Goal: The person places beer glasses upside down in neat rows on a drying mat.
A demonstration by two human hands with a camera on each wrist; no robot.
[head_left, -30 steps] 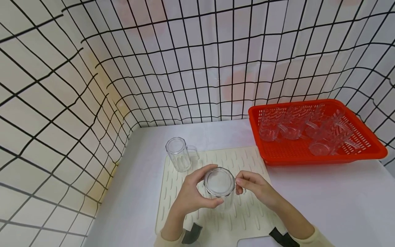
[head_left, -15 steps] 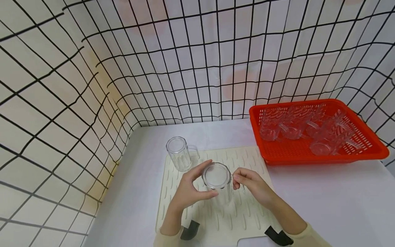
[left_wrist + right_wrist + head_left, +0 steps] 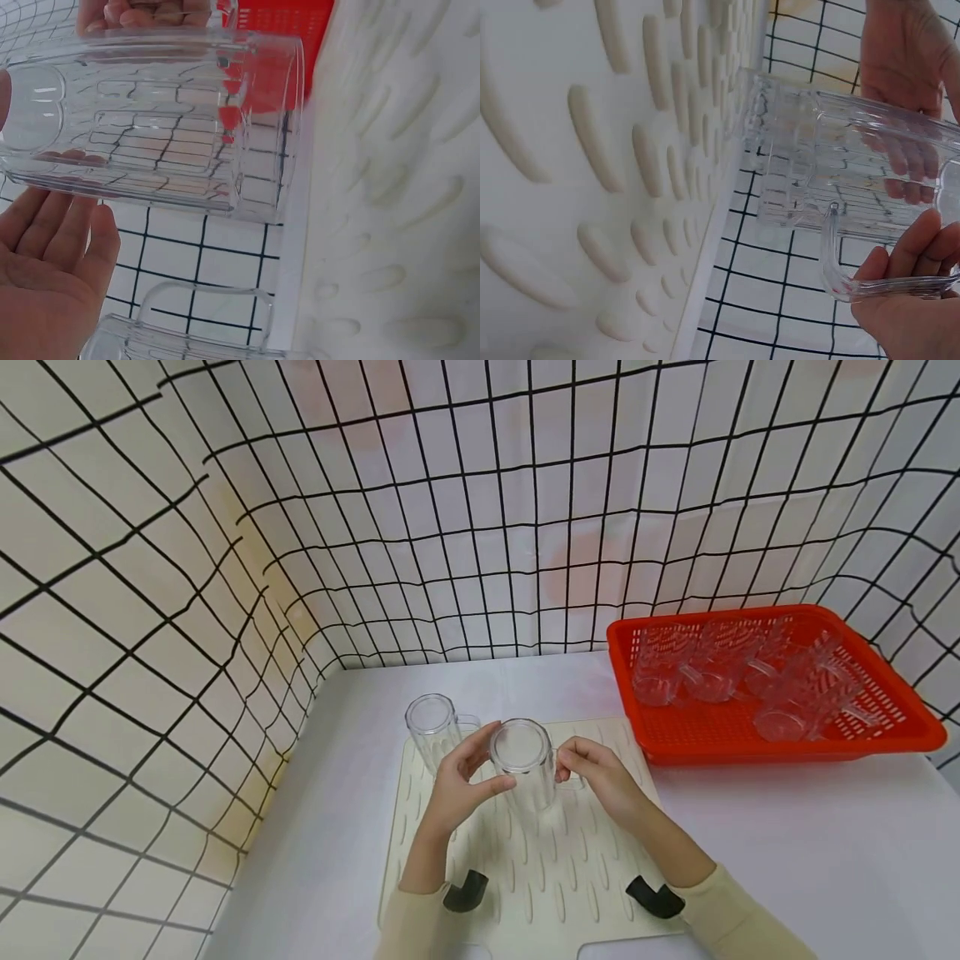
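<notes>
A clear glass mug (image 3: pixel 521 747) is held bottom up over the cream ridged mat (image 3: pixel 525 885), its mouth facing down. My left hand (image 3: pixel 459 792) holds it near the base, thumb on the near side and fingers on the far side. My right hand (image 3: pixel 606 781) grips the mug's handle (image 3: pixel 900 286) with curled fingers. In the left wrist view, the mug's rim (image 3: pixel 289 127) is close to the mat; I cannot tell whether they touch. A second clear mug (image 3: pixel 431 718) stands bottom up at the mat's back left corner, partly behind my left hand.
A red plastic basket (image 3: pixel 757 758) with several clear mugs (image 3: pixel 780 718) lying in it stands at the back right. Black grid netting (image 3: pixel 532 518) over white cloth surrounds the white table (image 3: pixel 315 827) at the back and sides.
Both hands and the held mug have moved away from me, toward the back of the mat. My left hand now partly covers the standing mug.
</notes>
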